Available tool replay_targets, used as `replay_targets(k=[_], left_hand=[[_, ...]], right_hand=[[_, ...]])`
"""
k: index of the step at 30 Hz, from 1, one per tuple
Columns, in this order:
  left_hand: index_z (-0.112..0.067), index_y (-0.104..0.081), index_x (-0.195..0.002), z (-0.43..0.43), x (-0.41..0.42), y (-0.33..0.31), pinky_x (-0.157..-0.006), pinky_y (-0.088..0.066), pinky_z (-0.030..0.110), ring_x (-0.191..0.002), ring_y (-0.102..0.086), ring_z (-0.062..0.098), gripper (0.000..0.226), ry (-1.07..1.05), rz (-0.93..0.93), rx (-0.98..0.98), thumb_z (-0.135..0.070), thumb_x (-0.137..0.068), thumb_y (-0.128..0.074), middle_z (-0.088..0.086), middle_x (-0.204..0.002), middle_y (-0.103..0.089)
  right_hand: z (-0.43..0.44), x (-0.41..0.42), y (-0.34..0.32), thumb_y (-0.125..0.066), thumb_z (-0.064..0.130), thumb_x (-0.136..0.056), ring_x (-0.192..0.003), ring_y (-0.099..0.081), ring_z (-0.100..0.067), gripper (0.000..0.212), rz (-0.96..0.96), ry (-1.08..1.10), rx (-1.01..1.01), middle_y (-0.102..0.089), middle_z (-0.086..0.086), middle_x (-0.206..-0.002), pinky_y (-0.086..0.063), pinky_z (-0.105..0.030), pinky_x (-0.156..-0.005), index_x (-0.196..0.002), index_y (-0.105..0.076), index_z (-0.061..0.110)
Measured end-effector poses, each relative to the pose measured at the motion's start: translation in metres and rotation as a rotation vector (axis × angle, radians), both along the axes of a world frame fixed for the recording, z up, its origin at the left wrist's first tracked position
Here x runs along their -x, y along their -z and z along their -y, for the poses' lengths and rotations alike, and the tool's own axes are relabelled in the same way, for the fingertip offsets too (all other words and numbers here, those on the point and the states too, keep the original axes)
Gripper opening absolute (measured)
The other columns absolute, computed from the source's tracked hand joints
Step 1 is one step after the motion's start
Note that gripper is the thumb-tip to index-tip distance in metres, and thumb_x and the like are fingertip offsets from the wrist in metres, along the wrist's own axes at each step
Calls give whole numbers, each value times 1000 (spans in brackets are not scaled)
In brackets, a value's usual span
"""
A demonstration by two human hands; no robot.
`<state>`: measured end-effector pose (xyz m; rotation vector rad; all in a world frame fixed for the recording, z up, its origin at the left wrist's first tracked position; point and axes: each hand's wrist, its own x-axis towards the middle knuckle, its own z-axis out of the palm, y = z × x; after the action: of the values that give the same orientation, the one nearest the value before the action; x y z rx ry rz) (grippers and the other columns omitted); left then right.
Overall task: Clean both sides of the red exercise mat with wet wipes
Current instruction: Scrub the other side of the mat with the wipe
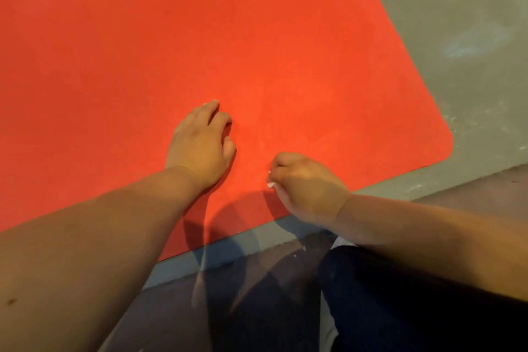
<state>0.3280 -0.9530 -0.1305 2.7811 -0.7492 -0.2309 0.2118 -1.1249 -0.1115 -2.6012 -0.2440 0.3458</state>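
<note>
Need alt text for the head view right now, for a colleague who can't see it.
A red exercise mat lies flat on a grey floor. The left hand rests on it, and the right hand is curled near the mat's near edge, with a bit of white wipe showing at the fingers. Dark trousers show at lower right.

The exercise mat (200,37) lay flat on the floor (471,37), filling the left and far parts of the view, with one rounded corner at the right. Bare floor ran along its right side and its near edge. The left hand (200,146) rested on the mat, a little in from the near edge. The right hand (305,186) sat on the mat to its right and nearer, apart from it, pinching a wet wipe (271,184) against the surface. The person's leg (400,308) lay at the near right, off the mat.
</note>
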Motion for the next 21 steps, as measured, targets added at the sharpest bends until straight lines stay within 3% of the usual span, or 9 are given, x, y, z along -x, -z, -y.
replay_targets(k=[5,8,12,14,18,21], left_hand=[[-8,-63,-114,3,0,2,-105,-35,45,-126,-45,37,46,-24,-6,22,-27,-75,-47,19,-140,-48],[-8,-63,-113,3,1,4,-104,-36,46,-124,-47,38,46,-26,13,17,-26,-74,-47,19,-138,-50],[-5,-61,-115,8,6,3,-110,-32,47,-128,-43,38,47,-31,-2,15,-24,-75,-46,21,-141,-47],[-5,-61,-115,8,5,4,-111,-32,48,-129,-43,38,48,-33,-8,12,-24,-74,-45,21,-142,-46],[-5,-62,-113,6,5,5,-109,-34,48,-127,-45,39,47,-36,9,7,-24,-74,-46,21,-140,-48],[-7,-62,-113,5,2,2,-109,-34,47,-126,-45,37,47,-12,-7,-6,-26,-74,-46,20,-140,-48]], right_hand=[[28,-21,0,-61,21,-88,-92,-57,-28,13,-11,188,14,-60,-8,-97,-38,-35,-76,-91,-69,12],[23,-23,2,-58,18,-88,-91,-55,-31,11,20,213,42,-57,-11,-94,-36,-37,-76,-92,-65,10],[50,-45,-2,-55,14,-89,-94,-55,-34,11,29,434,155,-57,-14,-99,-37,-37,-79,-93,-63,10],[47,-48,-5,-54,16,-89,-96,-55,-33,12,7,359,184,-57,-13,-101,-39,-37,-79,-93,-64,11],[4,-19,-4,-53,15,-85,-89,-57,-32,13,-24,-2,70,-58,-12,-93,-35,-33,-72,-86,-64,8],[18,-23,-2,-52,19,-85,-84,-57,-32,19,-41,39,40,-58,-11,-88,-37,-33,-71,-85,-67,8]])
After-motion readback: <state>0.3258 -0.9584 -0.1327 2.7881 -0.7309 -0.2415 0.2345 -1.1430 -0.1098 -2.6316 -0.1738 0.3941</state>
